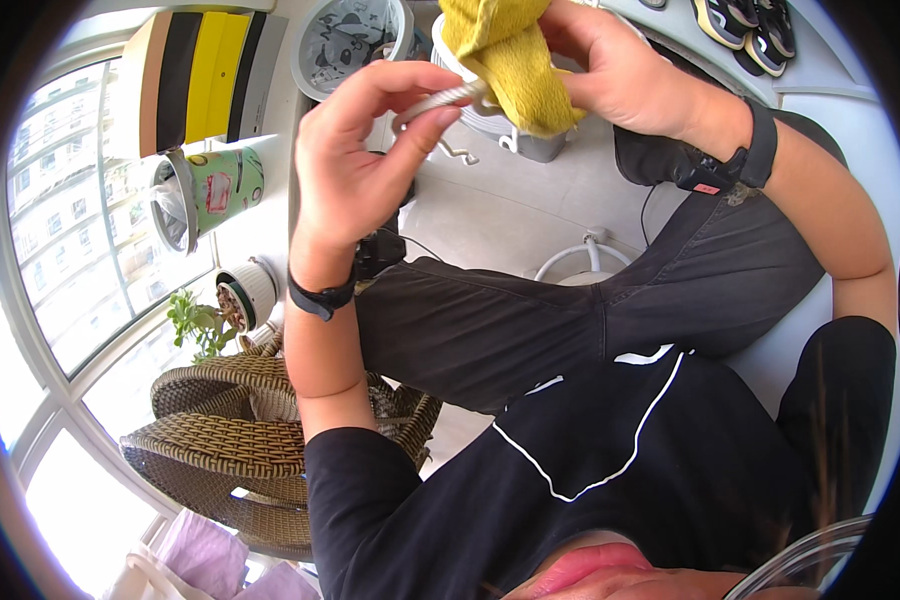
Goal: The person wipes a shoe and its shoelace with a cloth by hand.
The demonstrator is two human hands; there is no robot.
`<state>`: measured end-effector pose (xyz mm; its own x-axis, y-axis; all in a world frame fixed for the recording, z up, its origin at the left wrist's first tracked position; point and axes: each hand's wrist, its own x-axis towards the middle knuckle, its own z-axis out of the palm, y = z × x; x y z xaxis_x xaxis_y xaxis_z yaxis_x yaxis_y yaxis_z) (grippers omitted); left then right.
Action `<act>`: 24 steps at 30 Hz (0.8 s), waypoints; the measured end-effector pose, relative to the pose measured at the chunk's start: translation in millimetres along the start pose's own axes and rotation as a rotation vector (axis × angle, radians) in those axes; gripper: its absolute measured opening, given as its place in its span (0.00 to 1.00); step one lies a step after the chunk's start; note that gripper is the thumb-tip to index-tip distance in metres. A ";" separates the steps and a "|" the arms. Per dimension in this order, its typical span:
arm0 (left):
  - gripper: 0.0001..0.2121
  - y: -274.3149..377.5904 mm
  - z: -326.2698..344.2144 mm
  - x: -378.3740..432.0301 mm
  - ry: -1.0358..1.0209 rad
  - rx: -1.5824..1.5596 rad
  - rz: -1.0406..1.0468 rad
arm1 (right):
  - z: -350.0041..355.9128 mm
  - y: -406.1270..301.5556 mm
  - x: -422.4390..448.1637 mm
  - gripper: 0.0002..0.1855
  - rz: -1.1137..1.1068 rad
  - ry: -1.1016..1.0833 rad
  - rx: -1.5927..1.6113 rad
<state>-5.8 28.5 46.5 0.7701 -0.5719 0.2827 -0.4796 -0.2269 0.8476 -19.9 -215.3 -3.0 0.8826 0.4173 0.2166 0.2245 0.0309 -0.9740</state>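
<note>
My left hand (367,142) pinches a pale grey, twisted-looking cord or cable (444,97) between thumb and fingers. One end of it curls back behind the fingers, and the other runs to the yellow cloth (529,90). My right hand (630,79) grips that cloth at its right side; the folds hide some of the fingertips. A thin bent piece (461,155) hangs just below my left hand, though its link to the cord is unclear. Beneath the cloth stands a whitish bucket-like container (547,146), mostly covered from view.
A lined waste bin (300,52) stands beyond my left hand. Along the window side are a green patterned bin (229,187), a white plant pot (266,289) and woven wicker chairs (217,442). Dark shoes (757,37) sit on a ledge at upper right. A round white-framed object (596,259) is between my legs.
</note>
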 end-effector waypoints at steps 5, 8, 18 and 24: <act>0.09 -4.9 20.9 2.8 0.051 0.178 0.069 | 4.1 8.2 -5.8 0.22 0.187 -0.144 0.292; 0.09 -8.5 24.4 5.7 0.069 0.297 0.083 | -2.8 11.0 -4.3 0.24 0.420 -0.205 0.332; 0.07 -16.4 24.0 8.9 0.220 0.389 0.180 | 1.8 12.9 -1.8 0.18 0.537 -0.296 0.338; 0.05 -28.4 -6.3 11.9 0.467 0.412 -0.006 | 7.7 9.0 -7.4 0.17 0.578 -0.266 0.251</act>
<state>19.7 33.1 28.6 0.8315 -0.1858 0.5235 -0.5256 -0.5681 0.6332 -27.6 -211.2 -13.8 0.6934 0.6380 -0.3350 -0.3832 -0.0672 -0.9212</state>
